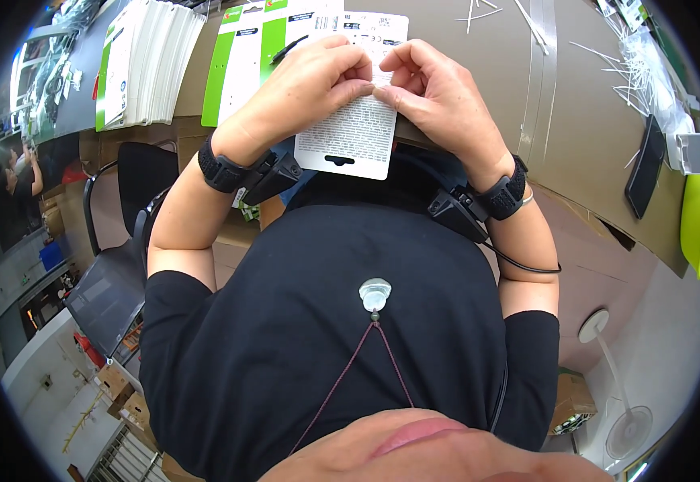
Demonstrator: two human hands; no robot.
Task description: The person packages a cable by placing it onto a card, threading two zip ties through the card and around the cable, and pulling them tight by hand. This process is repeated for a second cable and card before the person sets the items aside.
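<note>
A white printed packaging card (348, 132) lies face-down at the table's near edge, its lower end overhanging and its hanging slot toward me. Over its upper part my left hand (322, 79) and my right hand (438, 92) meet, thumbs and fingers pinched together. Their fingertips almost touch; whatever is between them is too small or hidden to make out. A black cable end (288, 50) shows just beyond my left hand. Under and left of that hand lie more green-and-white cards (237, 68).
A fanned stack of cards (153, 68) stands at the left. Loose white ties (627, 84), clear plastic bags (655, 72), and a black phone (646, 167) are on the table's right side. A chair (113, 273) is at my left, a white fan (627, 430) at lower right.
</note>
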